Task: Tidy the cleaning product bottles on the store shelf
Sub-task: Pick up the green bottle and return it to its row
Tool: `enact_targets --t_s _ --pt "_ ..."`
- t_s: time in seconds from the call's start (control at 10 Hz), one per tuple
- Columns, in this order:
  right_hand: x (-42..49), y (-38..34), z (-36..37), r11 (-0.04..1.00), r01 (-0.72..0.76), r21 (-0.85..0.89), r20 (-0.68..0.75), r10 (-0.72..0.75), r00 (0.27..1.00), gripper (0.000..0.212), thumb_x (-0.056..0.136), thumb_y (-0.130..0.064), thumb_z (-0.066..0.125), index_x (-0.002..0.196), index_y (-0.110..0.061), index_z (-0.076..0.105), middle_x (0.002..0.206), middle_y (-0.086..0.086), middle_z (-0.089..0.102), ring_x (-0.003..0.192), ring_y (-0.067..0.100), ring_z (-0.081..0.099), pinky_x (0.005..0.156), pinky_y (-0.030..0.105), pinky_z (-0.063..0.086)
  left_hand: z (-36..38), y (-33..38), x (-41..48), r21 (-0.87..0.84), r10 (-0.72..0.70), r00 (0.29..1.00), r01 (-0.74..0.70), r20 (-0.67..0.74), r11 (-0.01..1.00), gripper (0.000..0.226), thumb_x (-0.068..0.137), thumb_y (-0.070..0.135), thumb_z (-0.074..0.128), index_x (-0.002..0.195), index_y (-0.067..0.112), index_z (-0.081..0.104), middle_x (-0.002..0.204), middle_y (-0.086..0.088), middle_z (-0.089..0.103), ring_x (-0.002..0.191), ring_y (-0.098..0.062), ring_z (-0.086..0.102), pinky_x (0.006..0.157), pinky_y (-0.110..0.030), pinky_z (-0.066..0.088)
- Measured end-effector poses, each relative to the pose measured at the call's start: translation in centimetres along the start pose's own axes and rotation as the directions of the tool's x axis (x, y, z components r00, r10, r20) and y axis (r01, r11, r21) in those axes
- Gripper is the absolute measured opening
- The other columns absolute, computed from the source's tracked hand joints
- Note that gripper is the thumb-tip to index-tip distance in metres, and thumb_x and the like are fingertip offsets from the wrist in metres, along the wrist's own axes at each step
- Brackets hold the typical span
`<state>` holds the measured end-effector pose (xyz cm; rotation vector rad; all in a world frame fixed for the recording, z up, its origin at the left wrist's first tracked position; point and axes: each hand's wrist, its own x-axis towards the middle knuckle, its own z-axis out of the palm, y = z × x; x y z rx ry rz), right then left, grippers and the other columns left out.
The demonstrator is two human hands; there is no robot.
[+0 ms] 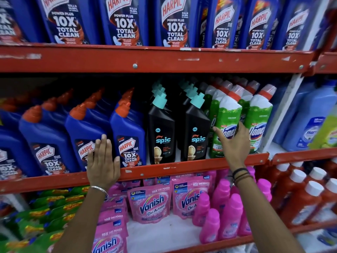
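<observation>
On the middle shelf [164,168] stand rows of blue Harpic bottles [129,136] with orange caps, black Spic bottles [161,136] with teal caps, and green Domex bottles [228,121] with white necks. My left hand [103,161] lies flat, fingers apart, against the front of a blue Harpic bottle [85,136] at the shelf edge. My right hand [234,143] reaches up in front of the front green Domex bottle, fingers spread and touching its label. Neither hand grips anything.
Larger Harpic bottles [124,21] fill the top shelf. Below are pink Vanish pouches [151,203], pink bottles [229,216], green pouches [45,212] at left and red-brown bottles [306,198] at right. Light blue bottles [310,121] stand in the neighbouring bay.
</observation>
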<state>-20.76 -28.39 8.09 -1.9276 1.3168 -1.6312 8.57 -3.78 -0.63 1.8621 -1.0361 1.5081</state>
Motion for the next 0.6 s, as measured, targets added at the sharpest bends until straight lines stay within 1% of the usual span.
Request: enact_targets --t_s 0.1,0.2,0.3,0.4,0.5,0.6 --pt "-0.6 -0.3 -0.1 1.000 -0.005 0.007 0.017 0.005 1.000 0.090 0.075 -0.064 0.063 0.135 -0.001 0.040 0.131 0.020 0.049 0.123 0.036 0.045 0.094 0.048 0.045 -0.3 0.3 0.1 0.010 -0.001 1.000 0.001 0.027 1.000 0.061 0.102 0.035 0.020 0.155 0.008 0.006 0.163 -0.003 0.001 0.150 -0.018 0.002 0.121 -0.035 -0.006" --pt "-2.0 -1.0 -0.5 0.995 0.031 0.100 -0.002 -0.031 1.000 0.080 0.085 -0.054 0.060 0.138 0.000 0.034 0.137 0.022 0.040 0.129 0.034 0.035 0.102 0.048 0.039 -1.0 0.3 0.2 -0.006 0.029 0.998 -0.029 0.049 1.000 0.059 0.103 0.035 0.018 0.155 0.009 0.005 0.163 -0.002 0.000 0.150 -0.017 0.001 0.120 -0.037 -0.007" --pt "-4.4 -2.8 -1.4 0.963 0.169 0.211 -0.059 -0.159 0.985 0.068 0.091 -0.048 0.056 0.139 -0.006 0.033 0.140 0.018 0.035 0.131 0.020 0.030 0.106 0.035 0.034 -2.5 1.1 0.7 -0.034 0.053 0.999 -0.053 -0.014 0.998 0.060 0.102 0.031 0.026 0.155 0.011 0.006 0.163 -0.002 0.001 0.150 -0.017 0.001 0.120 -0.039 -0.007" --pt "-5.3 -6.5 -2.7 0.910 0.314 0.272 -0.062 -0.309 0.949 0.063 0.093 -0.047 0.052 0.140 -0.007 0.035 0.140 0.014 0.037 0.130 0.008 0.028 0.109 0.020 0.026 -4.4 3.3 3.9 -0.056 0.111 0.991 -0.115 -0.072 0.992 0.062 0.099 0.026 0.031 0.156 0.017 0.007 0.163 0.001 -0.001 0.149 -0.015 0.000 0.120 -0.041 -0.006" --pt "-4.7 -12.1 -4.6 0.807 0.456 0.376 -0.086 -0.460 0.884 0.061 0.094 -0.040 0.053 0.140 -0.004 0.038 0.142 0.015 0.041 0.135 0.019 0.033 0.115 0.029 0.025 -7.3 5.0 9.3 -0.118 0.152 0.975 -0.171 -0.159 0.978 0.054 0.102 0.027 0.027 0.154 0.017 0.017 0.163 0.001 0.005 0.149 -0.015 0.002 0.120 -0.043 -0.001" --pt "-1.8 -18.7 -6.1 0.710 0.573 0.409 -0.154 -0.565 0.810 0.058 0.095 -0.034 0.055 0.139 -0.001 0.039 0.147 0.014 0.040 0.139 0.026 0.032 0.117 0.039 0.025 -10.0 6.0 18.1 -0.187 0.146 0.965 -0.188 -0.219 0.964 0.050 0.102 0.028 0.027 0.147 0.009 0.035 0.156 -0.010 0.030 0.149 -0.021 0.013 0.119 -0.047 0.007"
